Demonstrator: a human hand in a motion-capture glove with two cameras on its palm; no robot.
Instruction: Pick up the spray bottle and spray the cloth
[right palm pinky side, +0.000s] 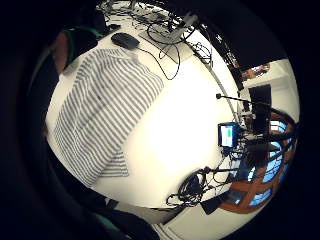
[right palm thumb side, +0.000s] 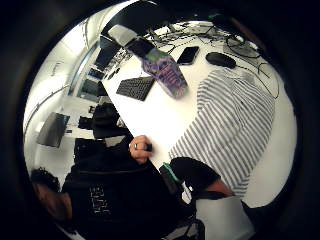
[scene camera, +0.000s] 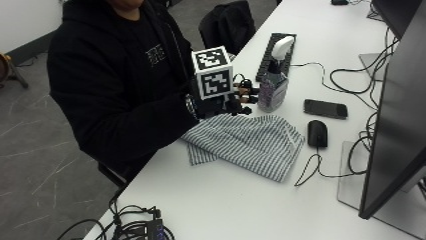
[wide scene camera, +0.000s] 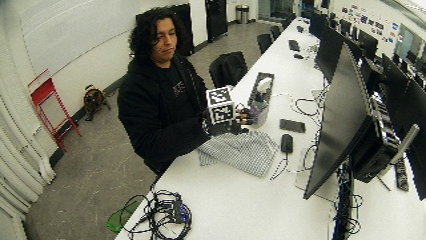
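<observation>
Striped grey-and-white cloth (scene camera: 249, 142) lies spread flat on the white table (scene camera: 219, 200) in front of the person, presumably laid out to catch spray. Spray bottle (scene camera: 274, 85) with white trigger head stands upright just beyond the cloth's far edge, beside a black keyboard (scene camera: 266, 52). Gloved right hand (scene camera: 229, 102) hovers above the cloth's near corner, close to the bottle but apart from it; fingers relaxed, partly curled, holding nothing. Judgement: reach stage, bottle not yet grasped. Phone (scene camera: 325, 108) and mouse (scene camera: 317, 133) sit beside the cloth, within spray range
</observation>
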